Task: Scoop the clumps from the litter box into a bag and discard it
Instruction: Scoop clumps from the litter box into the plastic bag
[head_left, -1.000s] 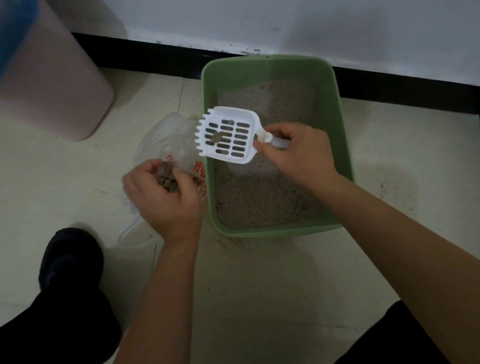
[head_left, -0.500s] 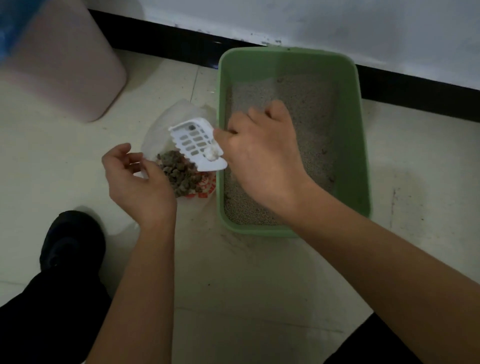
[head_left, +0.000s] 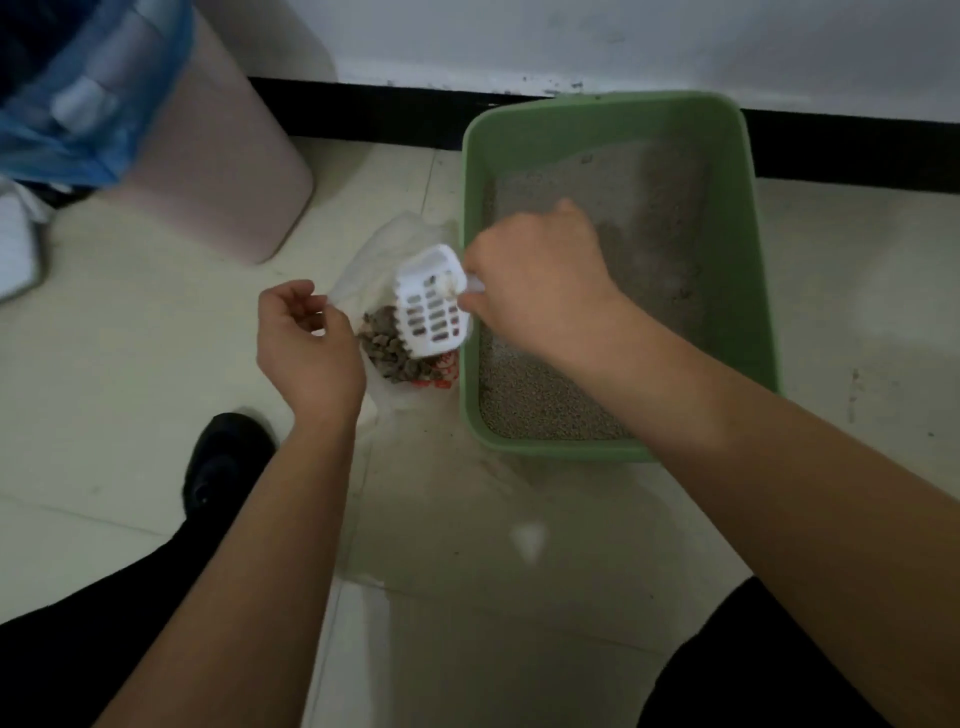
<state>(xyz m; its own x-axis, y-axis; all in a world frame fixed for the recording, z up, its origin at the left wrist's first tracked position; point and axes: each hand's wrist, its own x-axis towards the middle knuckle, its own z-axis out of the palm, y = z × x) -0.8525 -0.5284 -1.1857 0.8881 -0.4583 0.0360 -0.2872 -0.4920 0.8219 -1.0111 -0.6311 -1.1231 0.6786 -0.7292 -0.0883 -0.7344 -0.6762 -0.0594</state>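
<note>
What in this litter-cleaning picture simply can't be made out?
All in the head view:
- The scoop handle: hidden inside the right hand.
- Part of the litter in the litter box: covered by that hand and forearm.
- The red print on the bag: crumpled and too small to read.
- The pink bin: its top is cut off by the frame edge.

No text can be read. The only print is a patch of red marks (head_left: 439, 382) low on the thin translucent plastic bag (head_left: 371, 262), too blurred and small to make out.
</note>
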